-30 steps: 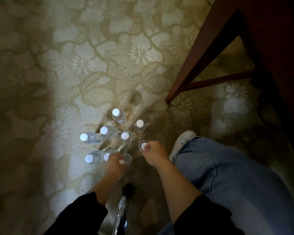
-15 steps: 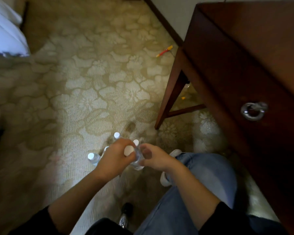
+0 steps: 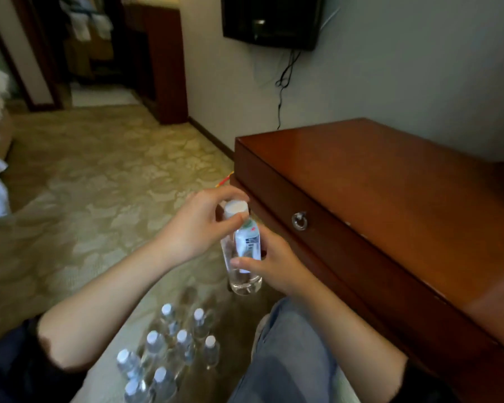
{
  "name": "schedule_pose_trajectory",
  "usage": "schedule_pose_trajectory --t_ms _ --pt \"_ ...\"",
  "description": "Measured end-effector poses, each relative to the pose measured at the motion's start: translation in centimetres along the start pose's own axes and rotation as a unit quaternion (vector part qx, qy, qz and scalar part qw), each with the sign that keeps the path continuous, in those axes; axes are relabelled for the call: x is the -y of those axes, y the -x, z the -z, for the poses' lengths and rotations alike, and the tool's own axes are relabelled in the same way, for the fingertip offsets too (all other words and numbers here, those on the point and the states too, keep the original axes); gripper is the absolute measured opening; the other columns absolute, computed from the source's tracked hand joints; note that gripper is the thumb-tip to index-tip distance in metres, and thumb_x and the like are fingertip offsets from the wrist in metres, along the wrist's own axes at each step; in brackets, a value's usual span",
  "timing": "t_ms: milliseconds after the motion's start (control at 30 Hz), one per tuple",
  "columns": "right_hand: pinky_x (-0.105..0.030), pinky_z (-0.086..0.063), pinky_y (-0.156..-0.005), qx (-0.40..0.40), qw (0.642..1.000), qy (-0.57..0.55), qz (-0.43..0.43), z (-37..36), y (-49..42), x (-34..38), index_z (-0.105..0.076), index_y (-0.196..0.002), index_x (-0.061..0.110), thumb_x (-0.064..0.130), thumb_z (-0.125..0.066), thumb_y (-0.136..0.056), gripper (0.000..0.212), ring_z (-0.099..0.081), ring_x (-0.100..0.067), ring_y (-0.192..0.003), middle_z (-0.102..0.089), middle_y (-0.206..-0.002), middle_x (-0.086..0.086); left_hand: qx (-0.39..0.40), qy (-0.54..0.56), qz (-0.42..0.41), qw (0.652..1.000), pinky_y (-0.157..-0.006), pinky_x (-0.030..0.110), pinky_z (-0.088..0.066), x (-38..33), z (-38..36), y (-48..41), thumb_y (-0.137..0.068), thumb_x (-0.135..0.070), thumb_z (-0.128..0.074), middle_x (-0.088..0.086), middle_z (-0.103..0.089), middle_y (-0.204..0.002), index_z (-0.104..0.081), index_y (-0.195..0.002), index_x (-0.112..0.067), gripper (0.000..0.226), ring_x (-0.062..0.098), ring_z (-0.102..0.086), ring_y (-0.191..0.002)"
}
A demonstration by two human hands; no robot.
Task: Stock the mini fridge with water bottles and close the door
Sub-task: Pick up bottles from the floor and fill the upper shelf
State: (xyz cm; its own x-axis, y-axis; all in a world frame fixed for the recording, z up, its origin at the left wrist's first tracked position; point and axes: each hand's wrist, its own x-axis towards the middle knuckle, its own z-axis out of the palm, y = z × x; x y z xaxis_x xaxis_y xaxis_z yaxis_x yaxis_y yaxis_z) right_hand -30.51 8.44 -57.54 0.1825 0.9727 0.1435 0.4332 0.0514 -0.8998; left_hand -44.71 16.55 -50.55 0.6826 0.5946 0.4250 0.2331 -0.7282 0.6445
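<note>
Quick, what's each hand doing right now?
Left hand: closed on the cap end of the water bottle.
Right hand: closed around the same bottle's body.

Held bottle (image 3: 243,251): its neck is covered by the left grip (image 3: 198,228), its far side by the right grip (image 3: 271,266); label print too blurred to read
Floor bottles (image 3: 169,344) below the held bottle: smeared, bodies hard to separate; the nearest ones cut off by the bottom edge
Bench (image 3: 390,205) right of the held bottle: runs out past the right edge
Screen (image 3: 271,20) above the bench: top cut off
Mini fridge: cannot be made out
</note>
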Motion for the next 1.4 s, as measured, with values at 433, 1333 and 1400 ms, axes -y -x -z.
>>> schedule_pose_trajectory --t_ms 433,1333,1400 --pt "-0.029 -0.054 -0.082 -0.269 0.953 -0.138 0.02 14.9 7.6 9.5 -0.061 -0.113 0.01 0.021 -0.067 -0.084 0.032 -0.07 -0.014 -0.094 -0.072 -0.102 -0.006 0.111 0.223 -0.097 0.963 -0.08 0.022 -0.054 -11.4 -5.7 -5.4 -0.077 -0.023 -0.072 -0.01 -0.068 -0.101 -0.056 -0.107 -0.037 0.037 0.005 -0.065 -0.096" --pt "-0.035 -0.054 -0.071 -0.419 0.902 0.067 -0.074 43.9 20.9 18.1 -0.045 -0.127 0.021 0.034 -0.065 -0.087 0.047 -0.069 -0.02 -0.097 -0.067 -0.115 -0.004 0.132 0.368 -0.285 0.875 -0.088 0.012 -0.048 -39.6 -23.1 -18.6 -0.081 -0.018 -0.07 -0.016 -0.055 -0.122 -0.029 -0.134 -0.05 0.075 -0.001 -0.054 -0.109" --pt "-0.03 -0.055 -0.067 -0.444 0.89 0.093 -0.047 45.2 21.1 18.3 -0.047 -0.122 0.019 0.028 -0.062 -0.09 0.037 -0.069 -0.017 -0.09 -0.067 -0.11 -0.003 0.128 0.372 -0.281 0.875 -0.085 0.005 -0.045 -40.9 -24.0 -19.5 -0.082 -0.017 -0.068 -0.022 -0.051 -0.125 -0.027 -0.141 -0.039 0.075 -0.008 -0.049 -0.109"
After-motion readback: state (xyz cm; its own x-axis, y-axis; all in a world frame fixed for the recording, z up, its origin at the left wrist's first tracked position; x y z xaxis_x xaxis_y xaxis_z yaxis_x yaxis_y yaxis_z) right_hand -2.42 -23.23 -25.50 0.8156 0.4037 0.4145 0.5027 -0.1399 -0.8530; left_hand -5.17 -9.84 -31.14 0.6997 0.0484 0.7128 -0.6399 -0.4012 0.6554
